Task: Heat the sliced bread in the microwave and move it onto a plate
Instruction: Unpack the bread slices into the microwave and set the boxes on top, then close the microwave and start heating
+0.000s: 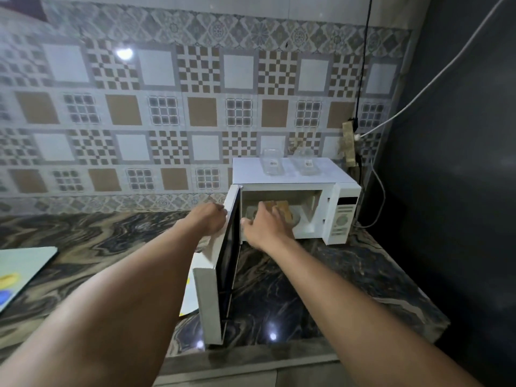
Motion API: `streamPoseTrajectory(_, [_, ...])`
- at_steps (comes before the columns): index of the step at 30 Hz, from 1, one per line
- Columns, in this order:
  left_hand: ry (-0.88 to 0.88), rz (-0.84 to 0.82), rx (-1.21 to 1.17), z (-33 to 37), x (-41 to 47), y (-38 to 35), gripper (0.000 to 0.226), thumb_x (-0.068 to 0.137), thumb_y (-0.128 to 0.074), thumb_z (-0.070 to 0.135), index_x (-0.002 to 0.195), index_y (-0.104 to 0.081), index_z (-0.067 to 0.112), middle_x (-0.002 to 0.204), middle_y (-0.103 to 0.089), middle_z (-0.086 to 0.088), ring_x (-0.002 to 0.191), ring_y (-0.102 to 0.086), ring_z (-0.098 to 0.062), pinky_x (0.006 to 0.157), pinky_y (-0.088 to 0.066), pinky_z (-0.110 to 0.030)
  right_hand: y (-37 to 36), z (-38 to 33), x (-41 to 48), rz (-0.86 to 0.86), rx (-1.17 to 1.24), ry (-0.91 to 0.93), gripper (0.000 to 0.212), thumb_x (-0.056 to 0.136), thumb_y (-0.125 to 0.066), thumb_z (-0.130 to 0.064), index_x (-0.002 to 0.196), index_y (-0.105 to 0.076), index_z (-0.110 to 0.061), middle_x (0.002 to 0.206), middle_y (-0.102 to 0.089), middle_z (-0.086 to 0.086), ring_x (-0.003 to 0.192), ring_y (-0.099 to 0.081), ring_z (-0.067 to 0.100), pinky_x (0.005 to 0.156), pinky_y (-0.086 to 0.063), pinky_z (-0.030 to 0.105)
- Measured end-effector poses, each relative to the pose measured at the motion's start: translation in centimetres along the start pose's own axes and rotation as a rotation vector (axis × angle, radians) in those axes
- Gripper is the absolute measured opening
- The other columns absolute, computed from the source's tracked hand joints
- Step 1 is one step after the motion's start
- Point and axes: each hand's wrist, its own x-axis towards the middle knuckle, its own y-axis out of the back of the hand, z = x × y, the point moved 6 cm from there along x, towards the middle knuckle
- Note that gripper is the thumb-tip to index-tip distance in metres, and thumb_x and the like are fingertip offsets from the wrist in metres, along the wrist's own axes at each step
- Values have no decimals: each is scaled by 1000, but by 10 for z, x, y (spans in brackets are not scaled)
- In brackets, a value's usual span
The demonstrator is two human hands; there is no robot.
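Note:
A white microwave (342, 216) stands on the dark marble counter with its door (220, 263) swung wide open toward me. Inside, golden-brown bread slices (280, 205) rest on the glass turntable (296, 217). My right hand (266, 226) reaches into the cavity, its fingers on the near edge of the bread. Whether it grips the bread I cannot tell. My left hand (210, 220) clasps the top outer edge of the open door. No plate is in view.
Two clear plastic containers (270, 164) (304, 163) sit on top of the microwave. A pale board with coloured shapes (19, 270) lies at the left edge. A white sheet (191, 297) lies behind the door. Cables (363, 79) hang at the right by a dark wall.

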Motion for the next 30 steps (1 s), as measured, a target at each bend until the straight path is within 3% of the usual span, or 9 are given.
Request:
streamPoseTrajectory(5, [-37,-86,-15,-23,-5,-11,30,102,-40,19,119,-60,5,132,-60,-21,126,-54,-37,103,-43,-39,-40,-28,-25,-119,20,46,64,103,-33,-44,158,-12,-18,164,-10,15,151,-5,31,118,-14,57])
streamPoseTrajectory(9, [-99,-101,111,-23,-5,-8,44,105,-36,31,145,-48,18,150,-48,-13,137,-46,-33,111,-37,-39,-65,-33,-31,-178,34,71,58,106,-26,-40,158,-16,-16,163,-14,16,151,-6,30,118,-8,61])
streamPoseTrajectory(15, [-134,-105,226,-19,-5,-11,50,106,-33,37,154,-37,25,156,-41,-11,144,-38,-30,117,-30,-38,-73,-27,-31,-198,82,47,58,106,-23,-42,155,-25,-10,163,-16,14,151,-7,26,118,-6,59])
streamPoseTrajectory(19, [-164,-123,253,-6,0,-17,53,105,-31,42,155,-34,25,156,-41,-13,143,-38,-32,117,-30,-39,-66,-14,-34,-179,88,15,55,106,-25,-38,150,-34,-7,160,-24,15,149,-15,28,117,-12,58])
streamPoseTrajectory(24, [-243,-135,261,23,-4,-32,55,108,-23,38,156,-28,13,159,-30,-22,145,-34,-36,115,-30,-41,-42,2,-41,-129,129,12,65,100,-36,-23,158,-10,-9,165,-9,11,152,-7,28,121,-7,55])
streamPoseTrajectory(28, [-297,-100,211,46,-5,-45,48,107,-28,29,149,-36,9,157,-29,-23,142,-30,-42,113,-34,-52,-28,23,-39,-51,96,-35,61,96,-42,-18,153,-25,-9,159,-26,11,146,-23,30,120,-13,56])
streamPoseTrajectory(30, [-326,-103,233,59,-2,-52,47,106,-31,29,150,-34,12,154,-30,-22,140,-30,-42,110,-36,-56,-24,36,-34,-29,30,-48,59,99,-41,-22,154,-24,-9,159,-27,12,145,-25,31,119,-12,59])
